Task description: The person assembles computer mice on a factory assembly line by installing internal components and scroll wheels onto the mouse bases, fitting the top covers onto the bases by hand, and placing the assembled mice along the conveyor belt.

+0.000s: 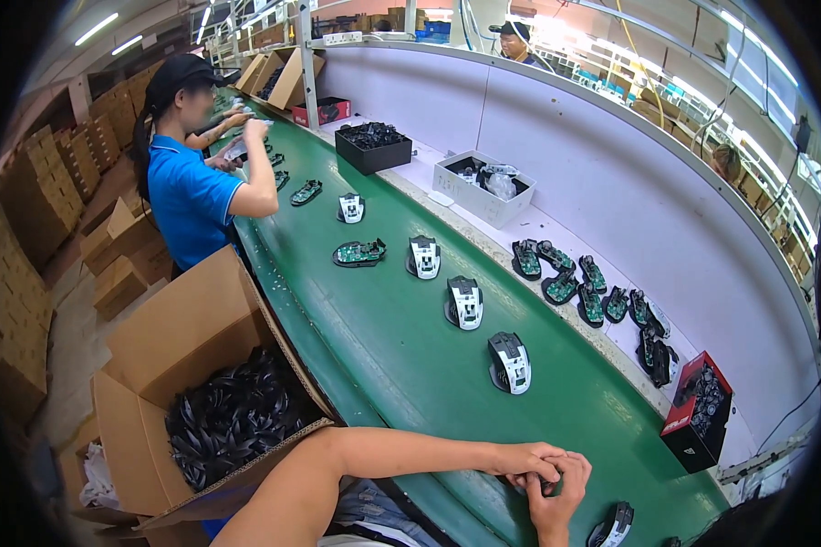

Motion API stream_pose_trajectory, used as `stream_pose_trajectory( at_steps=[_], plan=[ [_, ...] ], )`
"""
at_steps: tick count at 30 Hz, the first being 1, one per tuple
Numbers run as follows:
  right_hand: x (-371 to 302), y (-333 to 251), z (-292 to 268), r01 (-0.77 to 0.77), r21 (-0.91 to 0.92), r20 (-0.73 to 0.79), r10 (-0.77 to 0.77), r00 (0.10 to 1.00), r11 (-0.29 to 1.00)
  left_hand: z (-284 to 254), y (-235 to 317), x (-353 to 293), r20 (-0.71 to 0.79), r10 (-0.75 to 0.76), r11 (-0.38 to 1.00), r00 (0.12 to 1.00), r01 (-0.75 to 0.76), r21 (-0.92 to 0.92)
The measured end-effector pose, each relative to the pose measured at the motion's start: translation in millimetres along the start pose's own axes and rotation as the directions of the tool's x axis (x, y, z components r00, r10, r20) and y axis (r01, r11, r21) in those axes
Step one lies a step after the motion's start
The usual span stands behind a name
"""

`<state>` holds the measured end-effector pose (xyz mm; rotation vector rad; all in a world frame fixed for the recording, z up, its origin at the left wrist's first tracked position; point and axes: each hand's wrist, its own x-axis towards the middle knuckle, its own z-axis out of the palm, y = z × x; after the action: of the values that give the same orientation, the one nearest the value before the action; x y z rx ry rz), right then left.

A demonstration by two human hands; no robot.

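My left hand (526,460) and my right hand (564,488) meet over the near part of the green belt, fingers closed together. Something small and dark shows between them, mostly covered by the fingers, and I cannot make out its kind. Just to the right of my hands lies a black-and-white computer mouse (614,526). Farther up the belt sit a mouse with a white and dark shell (510,363), a second such mouse (465,303), a third (423,257) and a smaller-looking one (350,209). A mouse base with a green circuit board (358,253) rests to their left.
An open carton (123,438) of black plastic parts stands left of the green belt (392,365). Several circuit-board mouse bases (590,304) lie on the right ledge, near a red-and-black box (702,410) of small parts. A co-worker in a blue shirt (187,196) works at the far left.
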<state>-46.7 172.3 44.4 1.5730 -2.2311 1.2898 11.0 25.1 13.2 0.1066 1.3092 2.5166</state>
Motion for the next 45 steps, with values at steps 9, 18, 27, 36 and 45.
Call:
stream_pose_trajectory(
  at_steps=[9,18,27,36,45],
  plan=[
    [3.9,-9.3,3.1,-0.019,0.032,-0.053,0.021,0.998,0.999,-3.2,-2.2,0.8,-0.039,0.013,1.000,0.999,-0.013,0.009],
    [-0.2,-5.1,3.1,-0.034,-0.023,-0.023,0.034,0.999,0.999,1.9,2.4,-5.6,0.007,-0.011,0.999,1.000,0.011,0.043],
    [1.5,-13.7,6.6,-0.031,0.081,-0.071,0.037,0.997,0.996,-0.3,8.9,-13.3,0.005,-0.007,1.000,1.000,0.007,0.006],
    [-6.5,3.4,-1.8,-0.086,0.054,-0.085,0.091,0.992,0.995,-1.1,-3.2,4.8,-0.025,-0.021,0.991,0.999,0.025,0.132],
    [-9.4,27.5,-2.8,-0.023,0.148,0.008,0.022,1.000,0.989,-8.8,-8.3,11.8,-0.177,0.053,0.985,0.983,-0.023,0.170]
  ],
)
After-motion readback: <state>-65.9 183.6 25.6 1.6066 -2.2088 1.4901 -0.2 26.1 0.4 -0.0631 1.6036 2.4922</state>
